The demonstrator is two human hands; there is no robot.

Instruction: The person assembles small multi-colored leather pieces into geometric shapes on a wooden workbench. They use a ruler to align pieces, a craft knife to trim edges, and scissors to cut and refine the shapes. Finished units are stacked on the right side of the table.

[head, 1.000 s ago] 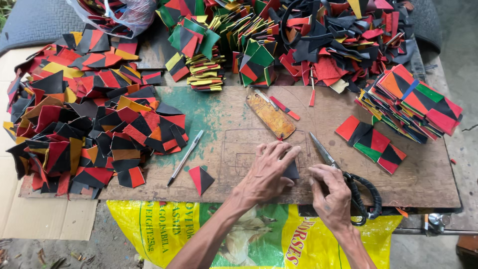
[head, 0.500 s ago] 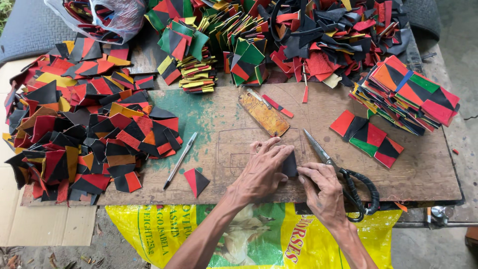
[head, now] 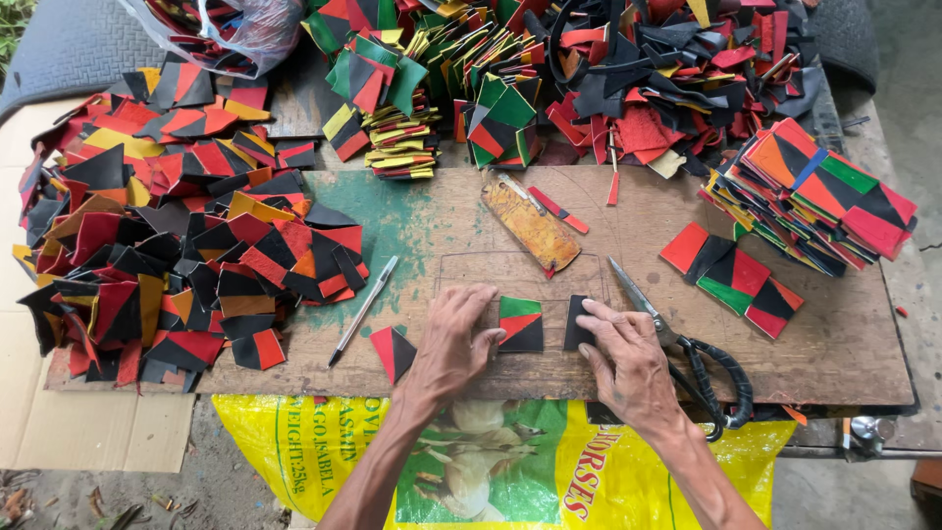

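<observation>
My left hand (head: 453, 345) rests flat on the wooden board (head: 412, 226), its fingertips touching the left edge of a green, red and black patch square (head: 521, 323). My right hand (head: 628, 359) presses its fingers on a small black piece (head: 577, 322) just right of that square. Neither hand grips anything. Black-handled scissors (head: 687, 348) lie right beside my right hand. A red and black triangle patch (head: 392, 351) lies left of my left wrist, with a silver pen (head: 363, 309) further left.
Heaps of red, black, yellow and green patches cover the left side (head: 167, 245) and back (head: 608, 79). A sorted stack (head: 814, 196) and a few squares (head: 731, 270) sit at right. A worn yellow template (head: 530, 224) lies mid-board. A yellow sack (head: 294, 442) hangs below.
My hands have moved apart, uncovering the green, red and black square between them. The black piece now lies separate under my right fingers.
</observation>
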